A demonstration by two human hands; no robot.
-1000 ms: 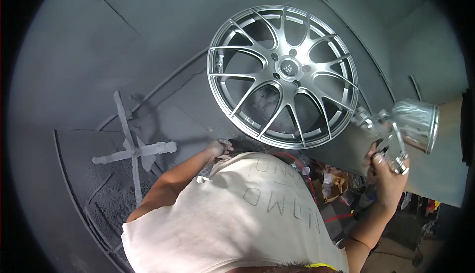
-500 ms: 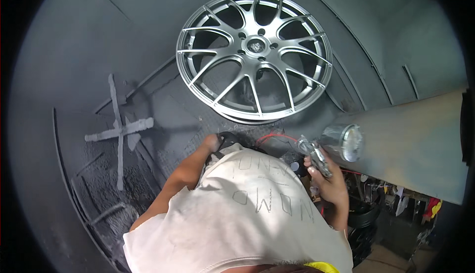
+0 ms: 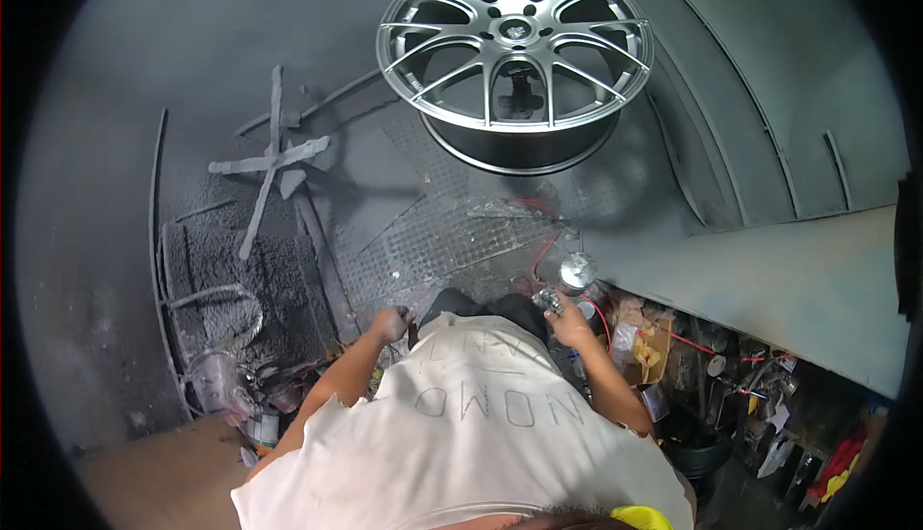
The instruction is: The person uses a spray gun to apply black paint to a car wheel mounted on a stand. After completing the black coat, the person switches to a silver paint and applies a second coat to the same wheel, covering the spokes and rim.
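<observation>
My right hand (image 3: 570,323) is closed around a silver spray gun (image 3: 548,300). A shiny metal paint cup (image 3: 578,271) sits just beyond my fingers, beside the gun. From near the gun, a thin red hose (image 3: 541,253) runs away across the floor. My left hand (image 3: 391,323) hangs low by my left thigh, its fingers curled, and I see nothing in it. Ahead of both hands, apart from them, a silver many-spoked car wheel rim (image 3: 517,28) is held up above the floor, face tilted toward me. Its support is mostly hidden.
To the left stands a grey, paint-crusted cross-shaped stand (image 3: 274,158). Grey booth walls (image 3: 769,69) curve round the wheel. A pale panel (image 3: 769,271) juts in at right, with cardboard, tools and clutter (image 3: 654,343) below it. Textured metal plates (image 3: 452,242) cover part of the floor.
The spray gun and my right hand have come down and inward, closer to my body. My left hand hangs a little lower. The wheel now sits higher in view, and more floor shows.
</observation>
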